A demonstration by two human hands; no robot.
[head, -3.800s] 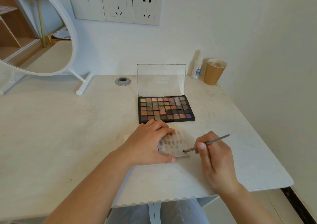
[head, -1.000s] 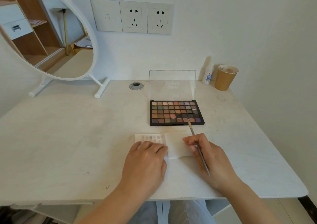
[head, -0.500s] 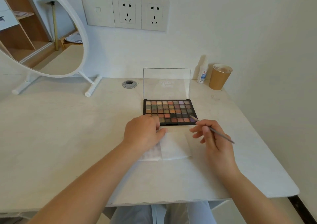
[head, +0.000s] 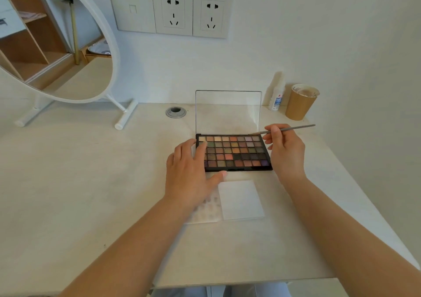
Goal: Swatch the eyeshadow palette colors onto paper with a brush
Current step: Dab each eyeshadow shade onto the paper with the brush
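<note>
Fingers [head: 274, 131] pinch thin metal brush [head: 293, 128] above rectangular palette [head: 237, 152].

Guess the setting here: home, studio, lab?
Likely a home dressing table: a round tilting mirror on a stand, an open eyeshadow palette and a small spray bottle on a pale desk under wall sockets.

A pale marble-look desk [head: 68, 182] meets a white wall [head: 296, 34] carrying a switch and two sockets [head: 169, 9]. A round white-framed mirror [head: 57, 46] stands at the far left, reflecting wooden shelving. Soft, even daylight.
</note>
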